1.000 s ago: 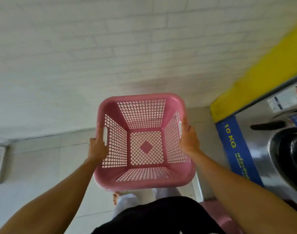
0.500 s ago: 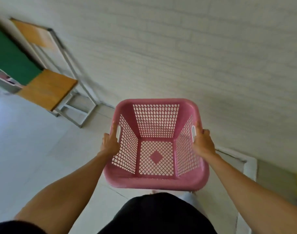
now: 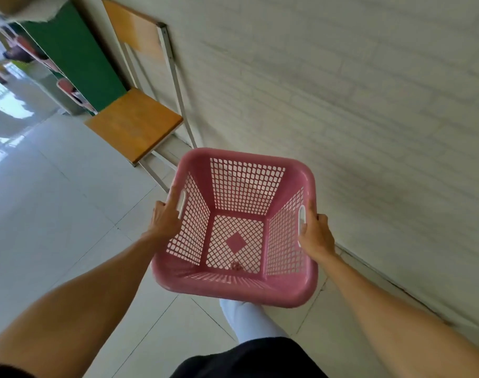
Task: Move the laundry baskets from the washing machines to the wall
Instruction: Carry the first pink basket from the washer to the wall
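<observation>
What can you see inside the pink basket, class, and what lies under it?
Inside the pink basket only a small dark scrap lies on its lattice bottom; otherwise it is empty. Under it are pale floor tiles and a white-clad leg, partly covered by the basket.

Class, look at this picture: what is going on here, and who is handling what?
A person is carrying an empty pink basket with both hands. The left hand grips its left rim by the handle slot, and the right hand grips the right rim. The basket is held above the tiled floor, not yet set down. A white brick wall runs along the right, and a wooden chair stands against it just ahead.
</observation>
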`<state>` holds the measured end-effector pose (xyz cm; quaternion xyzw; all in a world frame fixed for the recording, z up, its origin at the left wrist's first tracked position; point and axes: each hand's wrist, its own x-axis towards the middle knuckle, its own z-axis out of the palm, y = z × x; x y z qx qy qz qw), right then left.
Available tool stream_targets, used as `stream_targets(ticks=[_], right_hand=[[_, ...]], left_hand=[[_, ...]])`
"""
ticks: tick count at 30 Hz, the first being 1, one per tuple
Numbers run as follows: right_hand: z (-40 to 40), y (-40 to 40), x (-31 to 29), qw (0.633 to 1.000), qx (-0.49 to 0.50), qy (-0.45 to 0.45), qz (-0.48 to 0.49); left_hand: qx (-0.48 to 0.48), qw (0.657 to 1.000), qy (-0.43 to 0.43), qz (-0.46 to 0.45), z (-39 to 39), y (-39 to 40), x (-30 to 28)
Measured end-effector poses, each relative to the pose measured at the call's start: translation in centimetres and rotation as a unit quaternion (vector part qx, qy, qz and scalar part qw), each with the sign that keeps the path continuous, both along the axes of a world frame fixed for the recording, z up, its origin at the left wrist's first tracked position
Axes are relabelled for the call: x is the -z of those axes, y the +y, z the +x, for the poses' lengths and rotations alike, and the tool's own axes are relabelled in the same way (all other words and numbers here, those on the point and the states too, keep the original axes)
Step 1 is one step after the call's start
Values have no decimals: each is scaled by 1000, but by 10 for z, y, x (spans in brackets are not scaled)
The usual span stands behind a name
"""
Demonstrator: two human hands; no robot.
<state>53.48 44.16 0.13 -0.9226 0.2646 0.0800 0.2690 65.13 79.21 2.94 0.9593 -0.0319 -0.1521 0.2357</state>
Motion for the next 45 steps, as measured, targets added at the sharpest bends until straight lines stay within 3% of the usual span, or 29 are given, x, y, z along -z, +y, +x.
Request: stream_targets(ticks=[11, 18, 26, 34, 41, 45], right_hand=[[122, 72, 63, 995, 37, 90, 35], [163, 100, 98, 985, 115, 128, 33], [212, 120, 169, 968, 208, 139, 26], [247, 143, 226, 956, 257, 133, 60], [261, 140, 251, 954, 262, 138, 43], [259, 141, 240, 955, 218, 194, 60]], left_hand=[[-12, 996, 88, 14, 150, 63, 66], [21, 989, 140, 42, 228, 71, 97], [139, 982, 115, 51, 334, 63, 180], [182, 979, 42, 76, 392, 61, 267], [175, 983, -22, 44, 410, 44, 290], [179, 979, 38, 86, 408, 43, 279]])
